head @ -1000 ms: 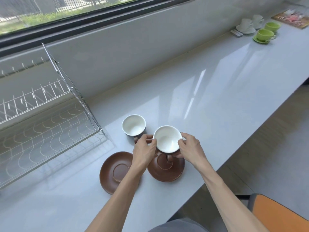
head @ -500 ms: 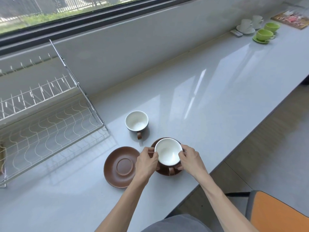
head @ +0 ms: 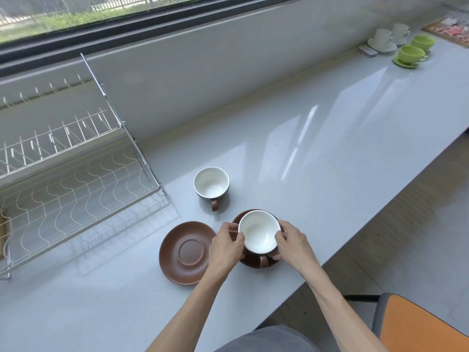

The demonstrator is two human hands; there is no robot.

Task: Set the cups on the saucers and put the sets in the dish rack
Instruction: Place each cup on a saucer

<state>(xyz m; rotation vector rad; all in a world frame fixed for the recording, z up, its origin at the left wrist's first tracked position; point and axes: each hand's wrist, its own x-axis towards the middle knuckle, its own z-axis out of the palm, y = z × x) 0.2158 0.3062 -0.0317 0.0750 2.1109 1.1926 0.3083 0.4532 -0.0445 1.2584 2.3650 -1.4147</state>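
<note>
A brown cup with a white inside (head: 258,231) sits on a brown saucer (head: 243,216) near the counter's front edge, its handle pointing toward me. My left hand (head: 224,246) grips the cup's left side and my right hand (head: 291,243) grips its right side. A second brown saucer (head: 186,252) lies bare just to the left. Behind them a second cup (head: 211,182) stands alone on the counter. The wire dish rack (head: 71,189) stands at the left with nothing visible in it.
Far right at the back stand two green cups on saucers (head: 409,54) and two white cups on saucers (head: 383,39), with a small remote (head: 367,50) and a printed mat (head: 451,31). An orange chair (head: 418,323) is at lower right, below the counter's edge.
Both hands lowered the cup from above the saucer onto it. The view also shifted, so the rack and cups sit further right in frame.
</note>
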